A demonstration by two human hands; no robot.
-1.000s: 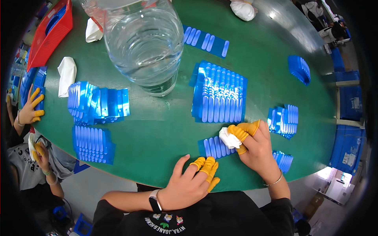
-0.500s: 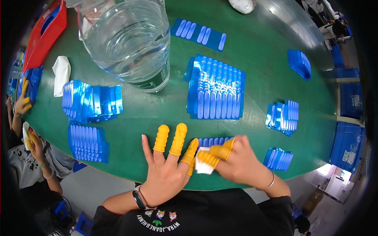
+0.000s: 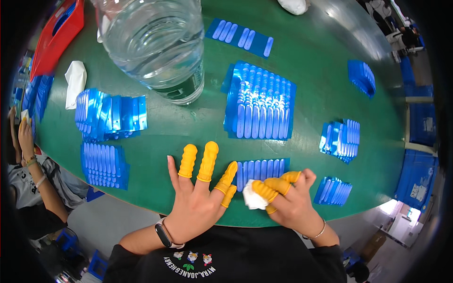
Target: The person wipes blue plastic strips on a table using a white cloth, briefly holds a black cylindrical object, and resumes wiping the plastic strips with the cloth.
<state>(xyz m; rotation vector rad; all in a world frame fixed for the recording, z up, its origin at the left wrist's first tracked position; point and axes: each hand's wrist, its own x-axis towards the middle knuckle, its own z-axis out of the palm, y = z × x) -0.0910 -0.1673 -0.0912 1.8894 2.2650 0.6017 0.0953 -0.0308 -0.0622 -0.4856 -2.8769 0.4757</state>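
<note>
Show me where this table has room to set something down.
Free: table between the large central blue stack and upper-right stack; also between lower-left stack and left hand. Crowded: around the blue strip, where the right hand holds a white wad.

You are wearing wrinkled, rubbery-looking cots (image 3: 208, 160); your wad (image 3: 254, 198) is looking matt, like cloth or paper. The sheets (image 3: 262, 170) are gleaming like plastic film, and the smooth worktop (image 3: 188, 129) is shining.

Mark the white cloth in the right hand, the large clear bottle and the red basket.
White cloth (image 3: 253, 198): head view, its exposed crumpled end.
Clear bottle (image 3: 155, 51): head view, middle of its body.
Red basket (image 3: 57, 46): head view, its wall.
</note>
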